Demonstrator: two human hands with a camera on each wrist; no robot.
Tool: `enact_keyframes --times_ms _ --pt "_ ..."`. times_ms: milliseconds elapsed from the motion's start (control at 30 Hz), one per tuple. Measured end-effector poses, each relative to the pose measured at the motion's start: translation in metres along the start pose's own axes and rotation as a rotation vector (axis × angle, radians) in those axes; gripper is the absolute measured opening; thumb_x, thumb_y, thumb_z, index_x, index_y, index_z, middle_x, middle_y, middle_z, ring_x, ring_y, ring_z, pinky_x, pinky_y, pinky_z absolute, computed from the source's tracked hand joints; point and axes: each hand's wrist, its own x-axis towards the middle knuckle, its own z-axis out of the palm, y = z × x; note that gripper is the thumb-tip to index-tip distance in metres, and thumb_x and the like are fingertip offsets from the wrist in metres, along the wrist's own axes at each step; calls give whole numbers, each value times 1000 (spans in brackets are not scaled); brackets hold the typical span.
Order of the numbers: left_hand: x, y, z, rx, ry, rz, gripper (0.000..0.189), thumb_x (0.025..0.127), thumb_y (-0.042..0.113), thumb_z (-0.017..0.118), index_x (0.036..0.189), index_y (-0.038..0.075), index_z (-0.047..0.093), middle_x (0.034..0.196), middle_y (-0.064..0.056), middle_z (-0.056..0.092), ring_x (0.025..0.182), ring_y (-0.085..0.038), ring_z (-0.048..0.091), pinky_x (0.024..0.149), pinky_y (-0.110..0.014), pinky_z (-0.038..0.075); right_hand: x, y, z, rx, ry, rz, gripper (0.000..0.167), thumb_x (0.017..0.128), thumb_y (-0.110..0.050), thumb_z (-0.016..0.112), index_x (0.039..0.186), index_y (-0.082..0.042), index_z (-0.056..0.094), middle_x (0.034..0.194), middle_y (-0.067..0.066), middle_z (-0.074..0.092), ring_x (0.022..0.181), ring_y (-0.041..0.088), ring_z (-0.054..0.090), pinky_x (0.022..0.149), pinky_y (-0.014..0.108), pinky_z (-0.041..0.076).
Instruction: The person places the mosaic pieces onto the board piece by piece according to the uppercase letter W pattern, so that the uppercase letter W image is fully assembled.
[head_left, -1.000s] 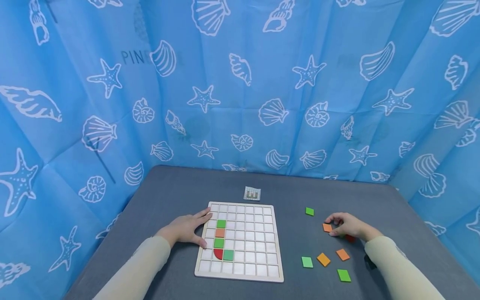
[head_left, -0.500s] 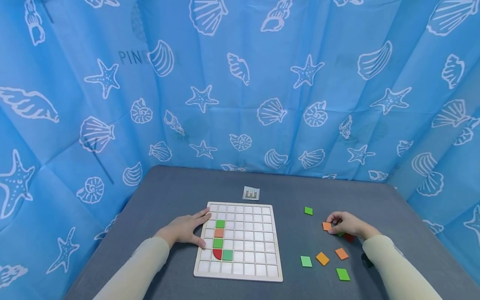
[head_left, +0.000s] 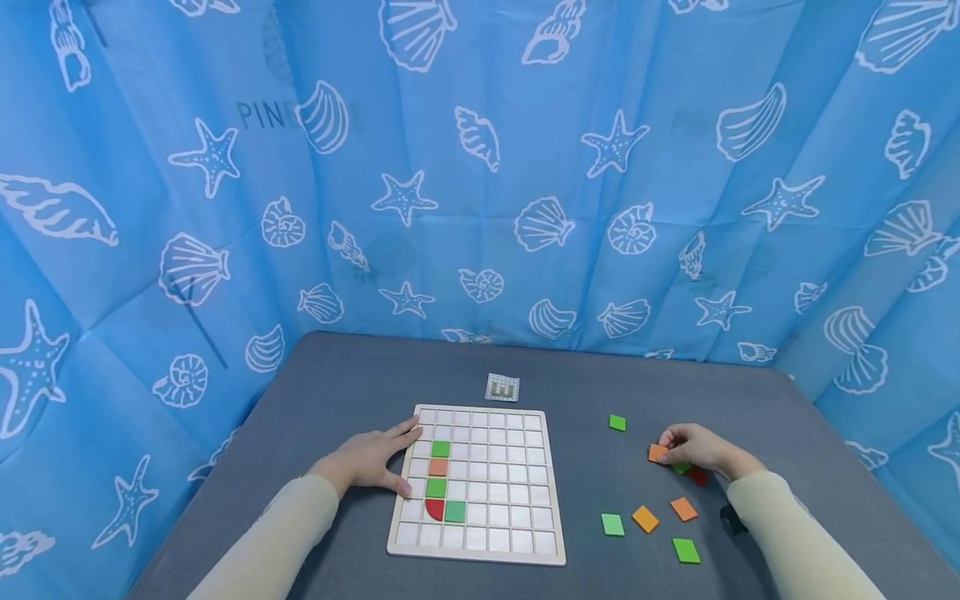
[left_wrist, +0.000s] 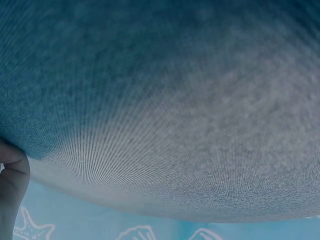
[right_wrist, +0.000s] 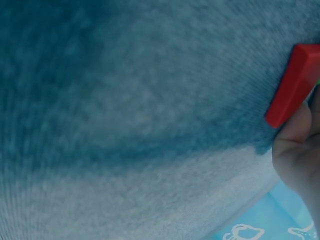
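My left hand [head_left: 365,458] rests on the left edge of a white grid board [head_left: 480,557], fingers and thumb spread. On the board sit two green square tiles [head_left: 436,487], an orange tile [head_left: 438,467], a red quarter-round tile [head_left: 434,509] and a teal tile [head_left: 454,511]. To the right of the board, my right hand [head_left: 701,450] pinches an orange square tile [head_left: 657,452] between thumb and fingers. Partly hidden under that hand lie a green tile [head_left: 681,468] and a red piece [head_left: 698,476]; a red piece [right_wrist: 295,85] also shows beside the hand in the right wrist view.
Loose tiles lie on the grey table [head_left: 585,467]: a green one [head_left: 617,422], a light green one [head_left: 612,524], two orange ones [head_left: 645,518] and another green one [head_left: 686,550]. A small pattern card [head_left: 502,387] lies behind the board. A blue shell-print curtain [head_left: 480,208] hangs behind.
My right hand has shifted slightly to the right with the orange tile, and more of the green tile beneath shows. The left hand keeps its place on the board.
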Motion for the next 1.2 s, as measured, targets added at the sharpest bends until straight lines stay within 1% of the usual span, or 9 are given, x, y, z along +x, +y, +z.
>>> enact_keyframes --times_ms 233,367,500,600,667,733,867,1033,1200 --pt "2 -2 2 -5 0 -6 104 70 67 73 154 21 31 161 4 20 136 -37 38 104 -53 34 -7 -5 1 51 -20 29 16 95 -14 63 89 0 58 85 5 53 79 22 47 71 36 39" --pt "1 -3 2 -12 2 -6 105 70 67 73 154 21 31 161 4 20 136 -38 38 103 -53 35 -12 -10 4 78 2 35 17 95 -16 62 87 -1 58 82 5 53 74 21 46 68 35 38" --pt "1 -2 0 -16 3 3 105 71 67 73 154 20 31 161 3 21 135 -38 38 103 -54 35 -16 -22 10 100 66 27 16 95 -15 61 87 -1 57 83 5 52 71 22 43 65 34 35" --pt "2 -3 0 -14 -1 9 105 71 68 73 154 20 30 161 2 20 136 -38 37 103 -54 34 -18 -34 17 113 129 47 16 96 -14 61 88 -1 57 86 5 54 74 24 43 64 35 35" --pt "3 -4 0 -12 -1 10 106 70 68 72 155 20 30 161 2 20 136 -38 37 103 -54 34 -18 -42 21 117 168 72 16 96 -16 62 89 -1 58 89 5 56 81 26 47 68 38 40" --pt "3 -4 1 -11 -1 6 106 70 69 72 155 21 30 161 3 20 136 -38 37 104 -54 34 -19 -49 25 137 191 96 17 96 -16 62 92 -1 59 94 8 59 89 30 52 75 44 45" --pt "4 -4 2 -13 3 5 106 70 69 72 155 22 30 161 4 20 136 -38 37 104 -54 34 -20 -62 30 191 199 117 21 97 -17 61 102 3 62 102 13 65 98 33 60 87 56 45" --pt "3 -5 2 -10 3 17 105 71 67 73 154 20 30 161 2 20 136 -38 37 104 -54 34 -23 -76 40 252 200 109 30 97 -16 60 115 8 63 93 11 71 89 26 67 89 53 46" --pt "3 -5 3 2 13 21 103 71 66 73 154 20 32 161 3 21 135 -38 39 103 -53 35 -22 -91 53 298 214 104 30 97 -14 60 117 9 62 83 9 73 82 18 70 85 47 48"
